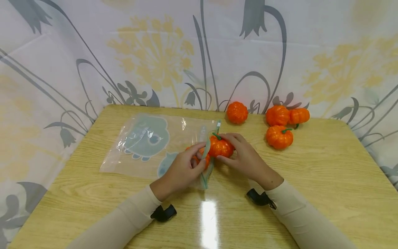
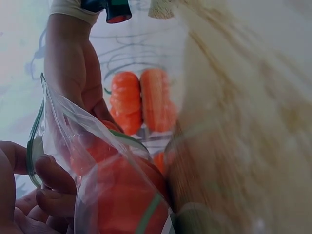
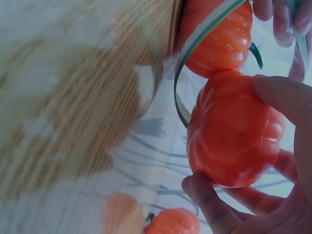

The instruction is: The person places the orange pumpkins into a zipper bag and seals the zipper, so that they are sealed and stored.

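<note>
A clear zip bag (image 1: 183, 128) with pale green cartoon creatures printed on it lies on the table, its mouth facing right. My left hand (image 1: 183, 168) pinches the near edge of that mouth between thumb and fingers, holding it apart. One orange toy pumpkin (image 3: 219, 44) sits inside, just behind the opening. My right hand (image 1: 245, 157) grips a second orange pumpkin (image 1: 221, 148) with a green stem, thumb and fingers spread around its sides. This pumpkin is at the bag's mouth, and in the right wrist view it meets the one inside.
Toward the back stands a lone pumpkin (image 1: 237, 112). Farther right are a pumpkin (image 1: 277, 116), one lying on its side (image 1: 299, 116) and a stemmed one (image 1: 279, 137) in front. A patterned cloth (image 1: 217, 52) hangs behind the wooden table (image 1: 326, 180).
</note>
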Motion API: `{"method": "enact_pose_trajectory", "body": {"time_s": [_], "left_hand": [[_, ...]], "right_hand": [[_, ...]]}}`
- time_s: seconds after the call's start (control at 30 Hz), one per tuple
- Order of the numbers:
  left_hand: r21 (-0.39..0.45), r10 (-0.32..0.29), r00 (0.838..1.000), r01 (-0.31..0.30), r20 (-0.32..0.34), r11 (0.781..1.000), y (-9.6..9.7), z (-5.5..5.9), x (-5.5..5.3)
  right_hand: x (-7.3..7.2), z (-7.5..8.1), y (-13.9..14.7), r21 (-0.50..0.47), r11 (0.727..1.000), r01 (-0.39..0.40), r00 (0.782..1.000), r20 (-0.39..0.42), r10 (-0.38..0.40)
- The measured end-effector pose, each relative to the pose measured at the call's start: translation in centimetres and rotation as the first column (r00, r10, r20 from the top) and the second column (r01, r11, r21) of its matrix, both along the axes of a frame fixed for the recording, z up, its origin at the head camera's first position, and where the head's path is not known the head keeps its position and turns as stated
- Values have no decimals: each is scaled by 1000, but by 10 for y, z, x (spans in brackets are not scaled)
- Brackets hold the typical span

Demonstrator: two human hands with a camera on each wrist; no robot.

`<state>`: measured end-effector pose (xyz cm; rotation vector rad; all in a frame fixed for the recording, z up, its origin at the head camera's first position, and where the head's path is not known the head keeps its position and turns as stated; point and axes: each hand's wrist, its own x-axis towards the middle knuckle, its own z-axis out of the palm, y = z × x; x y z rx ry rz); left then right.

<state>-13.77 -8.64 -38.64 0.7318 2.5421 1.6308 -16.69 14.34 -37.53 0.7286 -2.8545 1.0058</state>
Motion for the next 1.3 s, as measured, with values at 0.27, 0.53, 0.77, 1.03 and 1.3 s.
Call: {"method": "enact_pose_trajectory", "body": {"time_s": [0.27,0.53,0.77,1.03,1.3], "left_hand": [[-20,-16,999,16,-33,1000,1,3,4],[-41,-21,999,19,-39,999,5,-2,6],[-70,-17,997,12,-69,997,7,2,3],[-66,-20,998,17,-53,998,4,5,-2],[-58,-19,999,17,-45,998,1,2,-1]], "right_hand": [[2,-2,-1,-80,997,8,1000,28,-6],[4,-6,1,-115,993,24,997,82,-15],[1,-2,4,-105,994,36,997,73,-28],[-6,2,2,-121,992,36,997,78,-26],[-5,1,-2,-149,988,44,994,104,-29]]}}
